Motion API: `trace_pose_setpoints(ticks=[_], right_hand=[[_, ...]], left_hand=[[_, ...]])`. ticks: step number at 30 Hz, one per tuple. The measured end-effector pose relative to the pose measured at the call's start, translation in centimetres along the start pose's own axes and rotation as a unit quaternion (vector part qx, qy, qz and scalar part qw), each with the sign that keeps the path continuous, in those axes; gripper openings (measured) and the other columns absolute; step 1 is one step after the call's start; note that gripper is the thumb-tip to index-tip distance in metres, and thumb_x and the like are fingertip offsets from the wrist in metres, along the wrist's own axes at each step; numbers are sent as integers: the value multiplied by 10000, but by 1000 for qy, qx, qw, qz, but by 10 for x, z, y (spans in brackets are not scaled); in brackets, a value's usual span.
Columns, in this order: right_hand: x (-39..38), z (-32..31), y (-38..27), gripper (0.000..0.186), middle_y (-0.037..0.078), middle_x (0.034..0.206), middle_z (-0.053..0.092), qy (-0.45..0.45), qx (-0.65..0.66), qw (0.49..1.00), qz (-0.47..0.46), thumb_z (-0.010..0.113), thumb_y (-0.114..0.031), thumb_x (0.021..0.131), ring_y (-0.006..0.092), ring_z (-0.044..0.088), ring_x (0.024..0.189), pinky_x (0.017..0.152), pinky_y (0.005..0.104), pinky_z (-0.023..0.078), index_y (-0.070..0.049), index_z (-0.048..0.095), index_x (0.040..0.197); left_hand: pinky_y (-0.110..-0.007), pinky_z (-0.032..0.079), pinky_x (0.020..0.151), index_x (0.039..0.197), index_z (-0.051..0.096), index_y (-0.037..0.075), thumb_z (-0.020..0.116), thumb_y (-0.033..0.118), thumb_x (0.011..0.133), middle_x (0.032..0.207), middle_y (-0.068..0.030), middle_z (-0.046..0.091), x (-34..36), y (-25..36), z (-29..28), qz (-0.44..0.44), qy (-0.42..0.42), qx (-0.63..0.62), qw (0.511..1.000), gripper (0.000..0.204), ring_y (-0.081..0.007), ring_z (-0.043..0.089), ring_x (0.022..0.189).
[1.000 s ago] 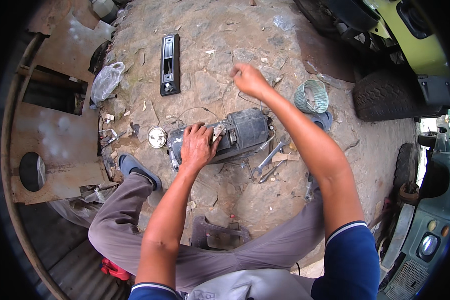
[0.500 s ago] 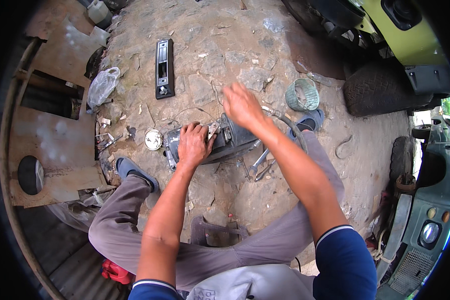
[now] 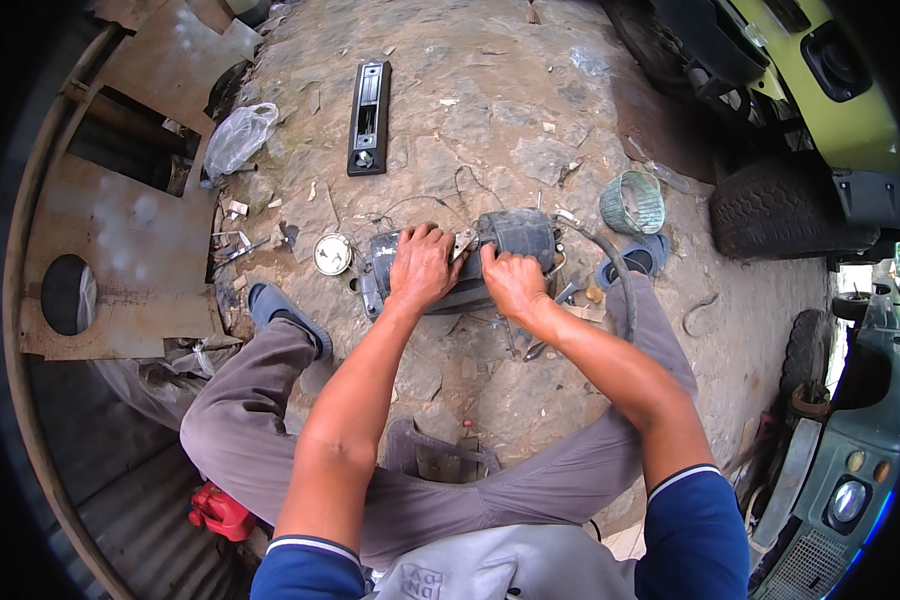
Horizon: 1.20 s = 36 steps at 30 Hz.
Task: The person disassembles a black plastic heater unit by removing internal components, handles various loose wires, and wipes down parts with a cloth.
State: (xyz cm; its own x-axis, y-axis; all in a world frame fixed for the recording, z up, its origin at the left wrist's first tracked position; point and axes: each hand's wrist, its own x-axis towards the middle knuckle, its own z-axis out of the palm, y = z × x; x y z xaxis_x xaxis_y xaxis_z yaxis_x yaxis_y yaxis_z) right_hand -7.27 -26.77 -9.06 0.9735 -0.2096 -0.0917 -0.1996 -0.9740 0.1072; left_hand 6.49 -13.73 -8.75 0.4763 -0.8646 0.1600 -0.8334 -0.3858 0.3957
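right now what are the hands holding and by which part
Both hands are on the dark motor housing on the ground: the left hand presses on top of its left half, and the right hand grips its front near the middle.

The motor housing [image 3: 510, 245] under the hands is showing dull black with grey dust. The stone ground [image 3: 490, 110] is looking mottled brown and grey. A long bar [image 3: 368, 102] is lying there in black with a silvery strip. The small round gauge [image 3: 332, 254] is showing a white face, and the little mesh basket [image 3: 632, 202] is looking pale green. The trousers [image 3: 270, 400] are reading grey-brown, the sleeves [image 3: 695, 530] dark blue with a thin white stripe (at the cuffs). A vehicle body [image 3: 840, 110] is showing yellow-green, beside a black tyre [image 3: 770, 210]. A red object [image 3: 220, 512] is showing below the left leg, and the plastic bag [image 3: 238, 138] is looking cloudy white.
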Motion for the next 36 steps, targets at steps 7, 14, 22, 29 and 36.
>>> trace_pose_setpoints(ticks=[7, 14, 22, 29, 36], right_hand=[[5, 9, 3, 164, 102, 700, 682, 40, 11, 998, -40, 655, -133, 803, 234, 707, 614, 543, 370, 546, -36, 585, 914], [-52, -37, -13, 187, 260, 641, 625, -35, 275, 961, 22, 612, -129, 830, 443, 634, 570, 556, 533, 510, 28, 511, 827], [-306, -185, 154, 143, -8, 638, 460, 28, 578, 702, 415, 643, -180, 897, 115, 434, 521, 464, 266, 353, -63, 562, 877], [-644, -230, 337, 161, -55, 618, 285, 537, 593, 378, 466, 565, -97, 972, 73, 324, 506, 451, 259, 288, -118, 491, 831], [-663, -264, 386, 530, 209, 1279, 617, 626, 195, 324, 682, 498, -275, 961, 330, 601, 1193, 1044, 428, 491, 132, 501, 1300]], left_hand=[[-418, 417, 952, 906, 694, 59, 709, 312, 849, 917, -105, 673, 0, 0, -2, -3, 11, -5, 1000, 260, -287, 591, 1040], [-430, 415, 960, 944, 686, 59, 682, 356, 878, 953, -107, 665, 3, -2, 1, -1, 3, 3, 1000, 304, -285, 588, 1058], [-430, 407, 966, 949, 676, 50, 682, 378, 876, 951, -110, 655, 11, -11, -5, -8, -15, 2, 1000, 335, -290, 578, 1052], [-419, 411, 945, 908, 690, 54, 688, 345, 868, 933, -107, 670, 16, -4, 1, -1, -17, -10, 1000, 294, -285, 588, 1037], [-423, 411, 941, 900, 670, 54, 686, 349, 869, 907, -110, 661, 13, -6, -5, -1, -13, -8, 1000, 297, -290, 587, 1032]])
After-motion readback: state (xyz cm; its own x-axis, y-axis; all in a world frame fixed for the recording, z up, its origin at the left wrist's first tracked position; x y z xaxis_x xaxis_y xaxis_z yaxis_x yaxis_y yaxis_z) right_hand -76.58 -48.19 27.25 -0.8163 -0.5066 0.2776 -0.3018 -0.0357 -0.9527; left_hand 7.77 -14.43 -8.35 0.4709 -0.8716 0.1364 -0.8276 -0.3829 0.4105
